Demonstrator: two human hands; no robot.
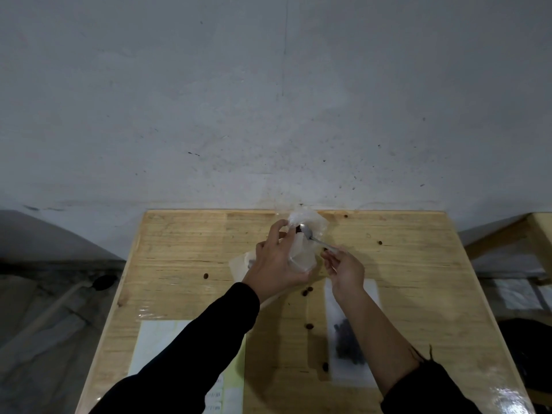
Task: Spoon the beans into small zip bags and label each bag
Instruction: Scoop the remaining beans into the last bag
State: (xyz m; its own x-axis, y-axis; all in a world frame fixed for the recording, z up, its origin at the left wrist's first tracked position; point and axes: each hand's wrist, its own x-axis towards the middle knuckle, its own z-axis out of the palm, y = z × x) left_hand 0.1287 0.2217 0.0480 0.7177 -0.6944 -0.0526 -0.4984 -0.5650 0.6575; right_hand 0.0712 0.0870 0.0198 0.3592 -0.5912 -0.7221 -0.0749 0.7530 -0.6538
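Pale wooden table (pixel 179 249) pushed against a scuffed grey wall (pixel 268 100), corner of a second wooden frame (pixel 542 234) at right

Both your arms reach forward. Your left hand (pixel 277 261) grips a small zip bag (pixel 307 220), and your right hand (pixel 346 270) pinches a spoon (pixel 307 232).

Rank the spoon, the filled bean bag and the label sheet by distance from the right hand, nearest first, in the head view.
1. Spoon: pinched by the right hand, tip in the open bag.
2. Filled bean bag: flat on the table, under that forearm.
3. Label sheet: the table's near-left part.
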